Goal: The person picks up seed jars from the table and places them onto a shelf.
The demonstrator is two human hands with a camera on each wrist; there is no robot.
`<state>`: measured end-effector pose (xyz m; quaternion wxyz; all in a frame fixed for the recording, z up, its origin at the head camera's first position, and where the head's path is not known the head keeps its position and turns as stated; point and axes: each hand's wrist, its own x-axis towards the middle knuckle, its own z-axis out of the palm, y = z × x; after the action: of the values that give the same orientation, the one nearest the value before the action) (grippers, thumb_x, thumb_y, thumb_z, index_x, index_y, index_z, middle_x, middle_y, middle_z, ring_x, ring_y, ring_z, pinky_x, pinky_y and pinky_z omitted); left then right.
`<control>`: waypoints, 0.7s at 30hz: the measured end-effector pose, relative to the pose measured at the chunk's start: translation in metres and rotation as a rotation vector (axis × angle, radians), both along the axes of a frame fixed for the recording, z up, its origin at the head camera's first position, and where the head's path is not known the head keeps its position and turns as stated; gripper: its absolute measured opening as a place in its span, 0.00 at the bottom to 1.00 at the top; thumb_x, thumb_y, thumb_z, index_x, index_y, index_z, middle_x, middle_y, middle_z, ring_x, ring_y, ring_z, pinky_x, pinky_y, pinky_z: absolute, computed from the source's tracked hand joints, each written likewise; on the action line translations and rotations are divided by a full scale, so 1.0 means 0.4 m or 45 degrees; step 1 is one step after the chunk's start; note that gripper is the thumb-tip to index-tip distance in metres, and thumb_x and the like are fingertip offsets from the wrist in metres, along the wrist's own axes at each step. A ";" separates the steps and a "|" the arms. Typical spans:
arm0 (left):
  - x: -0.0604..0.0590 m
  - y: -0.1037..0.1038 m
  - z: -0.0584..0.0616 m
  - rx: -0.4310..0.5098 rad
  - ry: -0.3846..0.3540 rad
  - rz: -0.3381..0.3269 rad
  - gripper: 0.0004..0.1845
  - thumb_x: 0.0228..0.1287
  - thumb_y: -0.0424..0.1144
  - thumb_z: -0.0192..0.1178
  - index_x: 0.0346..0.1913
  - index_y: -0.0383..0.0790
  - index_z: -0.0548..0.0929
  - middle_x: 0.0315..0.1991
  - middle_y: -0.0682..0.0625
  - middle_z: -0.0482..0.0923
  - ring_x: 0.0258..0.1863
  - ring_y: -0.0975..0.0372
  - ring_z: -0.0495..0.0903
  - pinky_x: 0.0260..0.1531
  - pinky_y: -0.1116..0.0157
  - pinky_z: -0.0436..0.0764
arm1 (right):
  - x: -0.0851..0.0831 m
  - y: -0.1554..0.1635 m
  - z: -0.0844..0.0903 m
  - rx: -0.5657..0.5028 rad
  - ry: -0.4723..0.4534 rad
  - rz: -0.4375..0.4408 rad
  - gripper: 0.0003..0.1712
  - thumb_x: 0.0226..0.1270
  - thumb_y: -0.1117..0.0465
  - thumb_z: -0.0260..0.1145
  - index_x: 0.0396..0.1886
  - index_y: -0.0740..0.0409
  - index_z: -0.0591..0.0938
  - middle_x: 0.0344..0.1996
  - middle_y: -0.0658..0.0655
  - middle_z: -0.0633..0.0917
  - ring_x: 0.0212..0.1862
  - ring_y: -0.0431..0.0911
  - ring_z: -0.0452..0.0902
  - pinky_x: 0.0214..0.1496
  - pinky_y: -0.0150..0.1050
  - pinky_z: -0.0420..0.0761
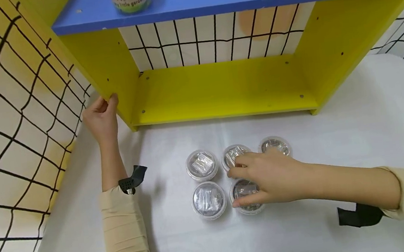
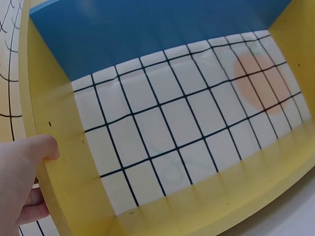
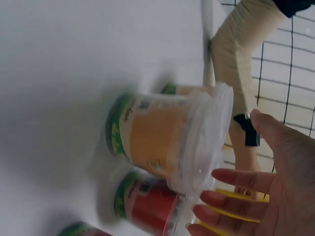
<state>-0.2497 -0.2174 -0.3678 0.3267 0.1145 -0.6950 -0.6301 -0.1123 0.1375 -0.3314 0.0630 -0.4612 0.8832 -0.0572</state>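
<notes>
The right hand (image 1: 264, 177) hangs over the cups on the white table (image 1: 338, 135), fingers spread and nearly straight around the lid of the front right cup (image 1: 248, 208), not closed on it. Four more cups stand close by: one (image 1: 206, 199) at nine o'clock, others from ten to twelve. The left hand (image 1: 102, 118), far off at ten o'clock, curls fingers and thumb around the front edge of the yellow shelf's (image 1: 220, 90) left side panel.
</notes>
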 end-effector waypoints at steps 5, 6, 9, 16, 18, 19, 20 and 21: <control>-0.004 0.000 -0.001 0.005 0.021 -0.007 0.12 0.51 0.36 0.66 0.41 0.43 0.87 0.36 0.47 0.85 0.29 0.68 0.81 0.31 0.75 0.77 | 0.018 0.002 -0.011 0.008 0.094 0.030 0.36 0.54 0.27 0.54 0.48 0.49 0.79 0.40 0.49 0.77 0.39 0.41 0.73 0.19 0.30 0.68; -0.005 0.000 -0.001 0.006 0.024 -0.010 0.12 0.51 0.35 0.66 0.42 0.43 0.86 0.36 0.47 0.85 0.29 0.68 0.81 0.31 0.75 0.78 | 0.021 0.003 -0.014 -0.002 0.105 0.035 0.35 0.53 0.28 0.55 0.47 0.49 0.79 0.41 0.50 0.76 0.39 0.41 0.73 0.19 0.31 0.69; -0.006 0.001 -0.001 0.017 0.036 -0.022 0.12 0.52 0.35 0.66 0.42 0.43 0.86 0.36 0.47 0.85 0.29 0.68 0.82 0.32 0.75 0.78 | 0.027 0.005 -0.021 -0.019 0.119 0.044 0.33 0.52 0.29 0.58 0.46 0.48 0.79 0.42 0.51 0.75 0.38 0.41 0.72 0.17 0.31 0.69; -0.005 0.003 -0.004 0.046 0.052 -0.037 0.12 0.51 0.35 0.65 0.41 0.42 0.87 0.33 0.49 0.85 0.26 0.67 0.80 0.28 0.75 0.76 | 0.040 0.001 -0.034 0.002 0.105 0.071 0.35 0.51 0.31 0.61 0.47 0.53 0.78 0.42 0.53 0.75 0.37 0.42 0.72 0.19 0.30 0.71; -0.005 0.002 -0.004 0.050 0.053 -0.038 0.11 0.51 0.35 0.65 0.41 0.42 0.87 0.33 0.49 0.85 0.27 0.67 0.81 0.29 0.75 0.77 | 0.046 0.000 -0.041 0.025 0.180 0.111 0.35 0.51 0.32 0.62 0.47 0.54 0.77 0.42 0.54 0.75 0.38 0.44 0.73 0.19 0.32 0.74; -0.005 0.002 -0.004 0.051 0.052 -0.037 0.11 0.51 0.35 0.65 0.41 0.42 0.87 0.34 0.49 0.85 0.27 0.67 0.81 0.29 0.75 0.77 | 0.050 0.000 -0.044 0.039 0.230 0.133 0.36 0.51 0.32 0.62 0.47 0.55 0.76 0.43 0.54 0.75 0.39 0.45 0.73 0.19 0.33 0.74; -0.005 0.002 -0.004 0.050 0.050 -0.036 0.11 0.51 0.35 0.65 0.41 0.42 0.87 0.34 0.49 0.85 0.28 0.67 0.81 0.30 0.74 0.77 | 0.054 0.001 -0.047 0.051 0.280 0.150 0.36 0.51 0.32 0.62 0.48 0.56 0.76 0.43 0.55 0.75 0.40 0.46 0.73 0.18 0.32 0.74; -0.005 0.001 -0.004 0.047 0.048 -0.034 0.12 0.51 0.35 0.65 0.41 0.42 0.87 0.34 0.49 0.85 0.28 0.67 0.81 0.30 0.75 0.77 | 0.057 0.002 -0.051 0.063 0.330 0.163 0.36 0.51 0.33 0.62 0.48 0.56 0.75 0.43 0.55 0.75 0.41 0.47 0.73 0.16 0.32 0.74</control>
<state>-0.2515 -0.2169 -0.3695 0.3292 0.0993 -0.6783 -0.6493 -0.0895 0.1382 -0.3517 -0.0367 -0.5184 0.8539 0.0287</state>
